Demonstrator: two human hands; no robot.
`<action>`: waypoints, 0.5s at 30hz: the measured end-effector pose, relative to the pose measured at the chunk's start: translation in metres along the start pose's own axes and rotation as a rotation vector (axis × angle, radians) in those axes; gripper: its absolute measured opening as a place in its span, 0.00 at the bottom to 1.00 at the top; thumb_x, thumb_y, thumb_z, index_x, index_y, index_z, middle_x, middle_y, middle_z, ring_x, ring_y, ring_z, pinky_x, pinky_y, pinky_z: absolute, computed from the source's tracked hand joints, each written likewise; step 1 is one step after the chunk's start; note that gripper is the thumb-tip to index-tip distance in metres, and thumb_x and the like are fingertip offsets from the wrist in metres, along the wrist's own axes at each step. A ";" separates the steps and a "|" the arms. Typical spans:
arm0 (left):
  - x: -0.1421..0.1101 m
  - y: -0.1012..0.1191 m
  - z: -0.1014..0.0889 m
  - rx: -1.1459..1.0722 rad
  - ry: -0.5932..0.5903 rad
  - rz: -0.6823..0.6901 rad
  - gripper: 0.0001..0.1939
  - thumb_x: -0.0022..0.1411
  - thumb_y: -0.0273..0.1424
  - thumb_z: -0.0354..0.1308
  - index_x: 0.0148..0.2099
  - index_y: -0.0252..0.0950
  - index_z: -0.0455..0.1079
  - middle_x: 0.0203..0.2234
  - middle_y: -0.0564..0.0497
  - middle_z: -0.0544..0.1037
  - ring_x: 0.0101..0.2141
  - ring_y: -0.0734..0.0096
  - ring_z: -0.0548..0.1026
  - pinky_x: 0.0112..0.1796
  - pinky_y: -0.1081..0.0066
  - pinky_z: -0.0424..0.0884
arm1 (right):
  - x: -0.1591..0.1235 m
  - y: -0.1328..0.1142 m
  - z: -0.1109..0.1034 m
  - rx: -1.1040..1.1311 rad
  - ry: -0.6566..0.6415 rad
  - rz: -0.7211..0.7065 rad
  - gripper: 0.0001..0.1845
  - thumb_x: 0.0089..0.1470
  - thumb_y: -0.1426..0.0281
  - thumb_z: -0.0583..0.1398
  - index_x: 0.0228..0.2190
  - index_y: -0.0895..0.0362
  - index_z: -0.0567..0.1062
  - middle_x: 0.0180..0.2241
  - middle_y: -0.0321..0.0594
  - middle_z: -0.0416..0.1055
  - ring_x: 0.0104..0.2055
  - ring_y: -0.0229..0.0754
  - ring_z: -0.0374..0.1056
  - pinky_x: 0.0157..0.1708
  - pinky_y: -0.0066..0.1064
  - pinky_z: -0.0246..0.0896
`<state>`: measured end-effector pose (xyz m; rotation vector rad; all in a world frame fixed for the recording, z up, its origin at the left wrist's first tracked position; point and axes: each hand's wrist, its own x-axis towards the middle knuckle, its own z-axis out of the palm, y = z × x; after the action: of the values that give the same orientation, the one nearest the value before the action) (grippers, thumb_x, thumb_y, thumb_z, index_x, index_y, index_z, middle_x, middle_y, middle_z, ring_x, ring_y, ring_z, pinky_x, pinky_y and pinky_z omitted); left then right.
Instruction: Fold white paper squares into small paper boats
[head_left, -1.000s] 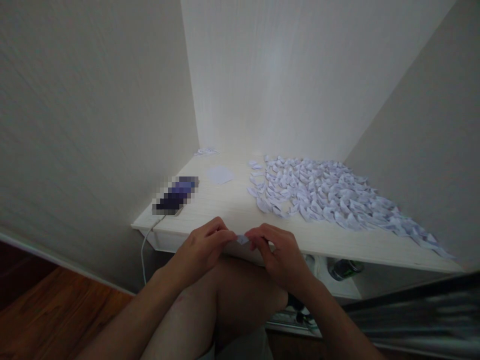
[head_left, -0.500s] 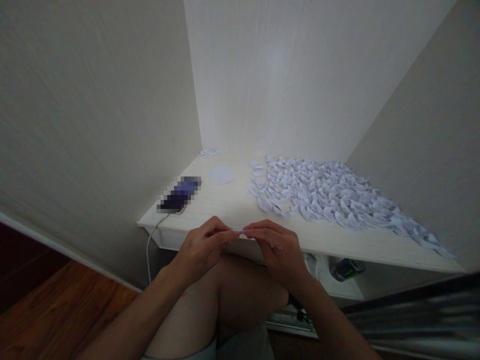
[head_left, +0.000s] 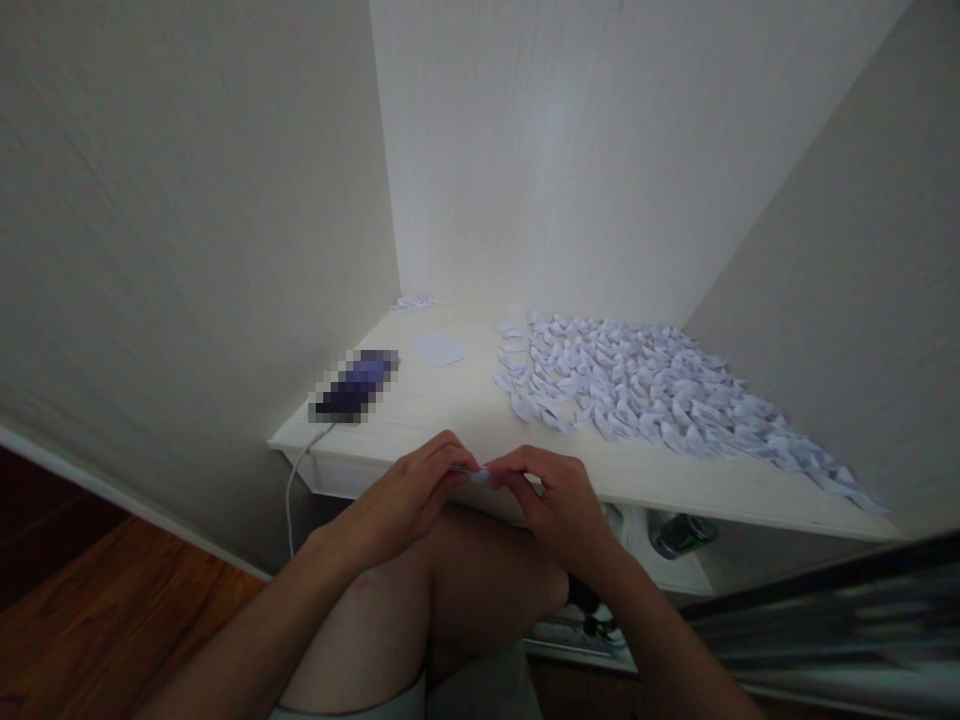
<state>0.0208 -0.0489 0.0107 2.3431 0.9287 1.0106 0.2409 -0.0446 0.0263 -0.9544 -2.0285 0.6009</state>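
Note:
A small piece of folded white paper [head_left: 480, 476] is pinched between my two hands, just in front of the shelf edge and above my lap. My left hand [head_left: 420, 488] has its fingertips closed on the paper's left end. On the other end, the thumb and fingers of my right hand [head_left: 553, 497] are pressed together. Most of the paper is hidden by the fingers. Beyond my hands, a wide spread of folded white paper pieces [head_left: 630, 385] covers the right part of the shelf. A flat white paper stack or sheet [head_left: 439, 349] lies to their left.
The white shelf [head_left: 442, 410] meets walls at the back and both sides. A blurred-out phone [head_left: 355, 385] with a white cable [head_left: 291, 500] lies at its left. Small white scraps [head_left: 412, 303] sit in the back left corner. A dark can [head_left: 682, 536] stands on the lower shelf.
The paper between my fingertips now shows more of its white surface, where before only a thin edge showed. My fingers have shifted slightly, and the view has moved a little.

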 end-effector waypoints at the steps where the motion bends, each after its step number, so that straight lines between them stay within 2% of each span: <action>1: 0.000 0.000 -0.001 -0.012 -0.053 -0.017 0.11 0.71 0.22 0.47 0.49 0.39 0.67 0.41 0.50 0.72 0.40 0.71 0.72 0.42 0.71 0.69 | 0.000 0.000 -0.001 0.016 -0.031 0.052 0.11 0.59 0.78 0.60 0.32 0.54 0.82 0.30 0.37 0.81 0.34 0.41 0.76 0.38 0.31 0.67; 6: 0.002 0.004 -0.009 -0.062 -0.257 -0.127 0.07 0.72 0.28 0.50 0.48 0.39 0.69 0.39 0.52 0.72 0.38 0.71 0.72 0.40 0.71 0.66 | -0.001 0.002 -0.010 0.203 -0.185 0.258 0.10 0.58 0.78 0.60 0.34 0.55 0.82 0.31 0.37 0.81 0.34 0.40 0.75 0.36 0.29 0.66; 9: 0.002 0.003 -0.011 -0.074 -0.334 -0.139 0.06 0.71 0.31 0.54 0.48 0.40 0.70 0.36 0.53 0.71 0.35 0.71 0.70 0.37 0.71 0.64 | 0.000 0.000 -0.016 0.197 -0.276 0.264 0.11 0.58 0.78 0.60 0.34 0.55 0.82 0.31 0.37 0.80 0.33 0.39 0.74 0.36 0.29 0.65; 11: 0.002 0.002 -0.009 -0.095 -0.337 -0.113 0.06 0.71 0.31 0.53 0.48 0.40 0.70 0.36 0.52 0.71 0.36 0.71 0.70 0.37 0.72 0.64 | 0.001 -0.002 -0.021 0.131 -0.321 0.212 0.11 0.58 0.79 0.61 0.34 0.54 0.82 0.31 0.37 0.79 0.34 0.39 0.73 0.37 0.29 0.63; 15: 0.002 0.001 -0.005 -0.159 -0.210 -0.076 0.09 0.73 0.29 0.49 0.43 0.37 0.70 0.36 0.51 0.70 0.36 0.71 0.70 0.38 0.72 0.65 | 0.002 -0.005 -0.026 0.094 -0.385 0.153 0.07 0.58 0.75 0.63 0.36 0.54 0.82 0.34 0.37 0.77 0.35 0.38 0.70 0.37 0.29 0.61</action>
<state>0.0181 -0.0473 0.0154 2.2135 0.8184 0.7622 0.2589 -0.0438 0.0456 -1.0020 -2.2478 1.0195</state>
